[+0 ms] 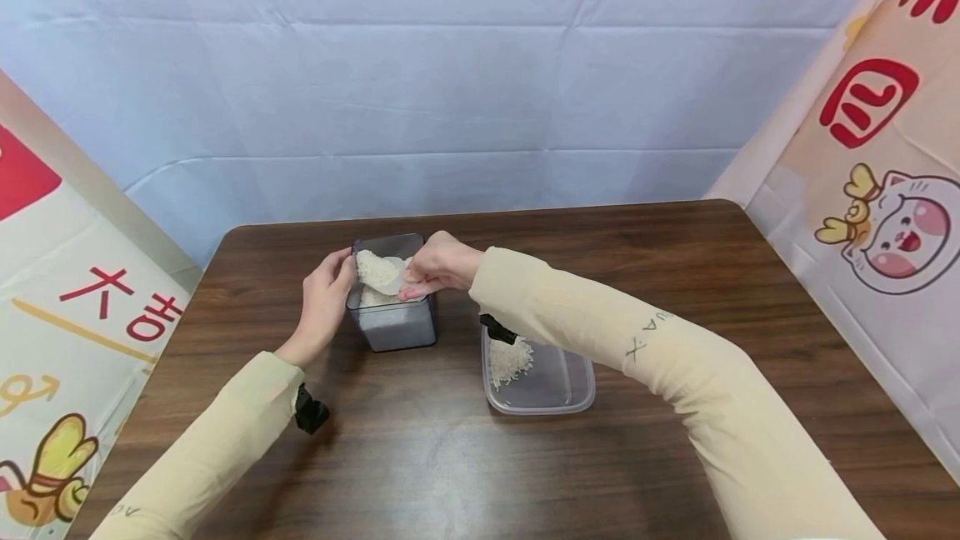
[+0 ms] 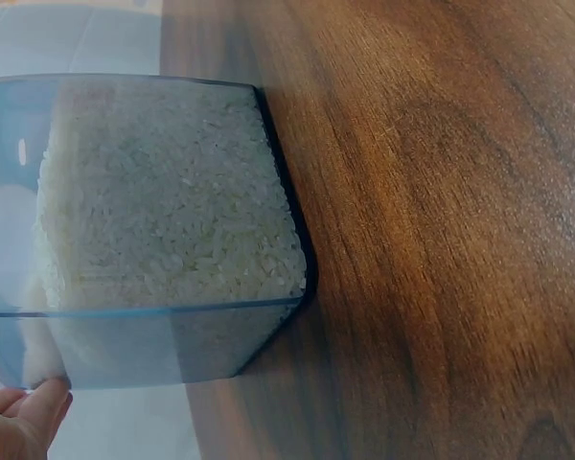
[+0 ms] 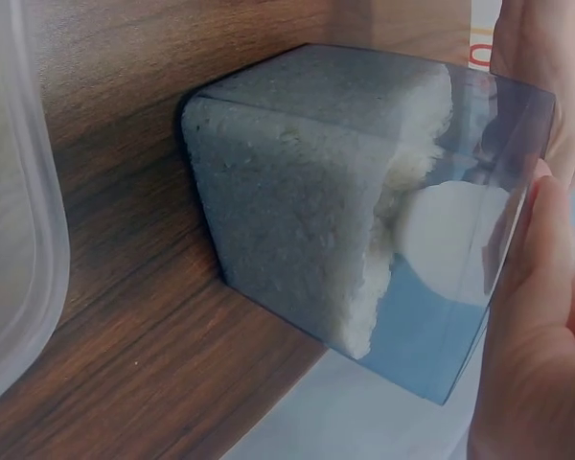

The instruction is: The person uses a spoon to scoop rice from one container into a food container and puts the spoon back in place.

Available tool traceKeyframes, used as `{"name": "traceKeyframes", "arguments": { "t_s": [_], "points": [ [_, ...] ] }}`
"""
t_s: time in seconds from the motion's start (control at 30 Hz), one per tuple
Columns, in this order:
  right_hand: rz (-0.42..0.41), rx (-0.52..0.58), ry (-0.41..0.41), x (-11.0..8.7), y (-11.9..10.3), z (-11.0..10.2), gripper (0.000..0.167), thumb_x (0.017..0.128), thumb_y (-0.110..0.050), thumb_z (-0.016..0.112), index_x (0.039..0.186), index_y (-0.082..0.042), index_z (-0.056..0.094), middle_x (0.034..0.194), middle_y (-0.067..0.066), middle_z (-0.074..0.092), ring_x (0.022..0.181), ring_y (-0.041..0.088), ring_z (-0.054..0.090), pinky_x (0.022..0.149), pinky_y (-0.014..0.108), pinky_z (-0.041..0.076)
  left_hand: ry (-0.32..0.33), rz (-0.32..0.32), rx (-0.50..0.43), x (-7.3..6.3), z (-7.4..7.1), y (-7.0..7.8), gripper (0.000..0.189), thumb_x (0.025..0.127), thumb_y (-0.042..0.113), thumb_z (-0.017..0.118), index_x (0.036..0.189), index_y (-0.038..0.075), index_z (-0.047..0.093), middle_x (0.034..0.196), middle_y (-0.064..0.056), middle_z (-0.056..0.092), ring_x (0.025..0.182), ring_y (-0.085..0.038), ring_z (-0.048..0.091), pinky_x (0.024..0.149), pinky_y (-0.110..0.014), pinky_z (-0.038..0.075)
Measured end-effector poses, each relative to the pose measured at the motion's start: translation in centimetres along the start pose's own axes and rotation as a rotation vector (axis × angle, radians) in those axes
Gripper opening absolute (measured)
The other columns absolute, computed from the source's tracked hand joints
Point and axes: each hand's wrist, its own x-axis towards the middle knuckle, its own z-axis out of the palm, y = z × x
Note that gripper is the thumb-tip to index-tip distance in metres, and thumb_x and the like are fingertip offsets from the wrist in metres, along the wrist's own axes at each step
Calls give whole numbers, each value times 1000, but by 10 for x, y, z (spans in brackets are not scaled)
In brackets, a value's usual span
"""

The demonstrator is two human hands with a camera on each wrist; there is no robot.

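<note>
A smoky, see-through rice container (image 1: 397, 327) stands on the table, much of it filled with white rice (image 2: 172, 192). My left hand (image 1: 324, 294) holds its left wall near the rim, fingertips (image 2: 43, 412) at the corner. My right hand (image 1: 438, 263) grips a whitish scoop (image 1: 395, 273) by its handle, most of which the fingers hide. Rice (image 1: 372, 267) heaps in the scoop, which is inside the container's opening above the rest of the rice. Through the clear wall in the right wrist view, the scoop's bowl (image 3: 450, 240) shows close over the rice surface.
Under my right forearm, a shallow clear plastic box (image 1: 551, 386) with a small pile of rice (image 1: 512, 359) sits right of the container. The brown wooden table (image 1: 420, 465) ends at a pale cloth backdrop (image 1: 450, 107). Printed cloths hang at both sides.
</note>
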Motion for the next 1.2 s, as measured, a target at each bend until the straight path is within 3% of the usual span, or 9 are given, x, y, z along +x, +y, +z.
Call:
{"name": "traceKeyframes", "arguments": {
  "t_s": [0.2,0.47,0.67,1.0,1.2],
  "points": [
    [-4,25,-2,-1,1,-3,36,85,11,50,121,11,49,85,24,62,56,20,64,64,24,52,-8,-1,-1,-1,-1,-1,42,98,26,39,126,-3,49,124,-21,53,110,-27,49,89,-43,39],
    [-8,60,-1,-5,3,-6,38,86,11,50,124,10,48,70,16,59,56,20,63,65,24,52,-3,-9,-8,-1,0,1,41,97,25,40,126,-3,50,123,-20,53,109,-27,50,89,-42,40],
    [-19,64,-3,-6,5,-8,37,86,10,50,123,11,48,68,16,60,55,18,63,64,24,52,-5,-12,-11,0,0,0,41,98,25,40,126,-3,49,123,-20,53,110,-26,50,89,-42,40],
    [-40,60,-14,-9,10,-11,37,87,7,53,124,7,49,92,26,65,64,20,66,60,23,51,4,-7,3,1,1,0,41,98,25,40,125,-3,50,119,-20,56,104,-26,52,86,-40,41],
    [-55,58,-21,-11,11,-11,37,88,5,54,124,8,50,94,27,64,61,17,65,57,22,51,6,-5,0,1,1,-1,41,97,26,40,125,-3,50,118,-20,56,104,-26,52,86,-40,41]
  ]
}}
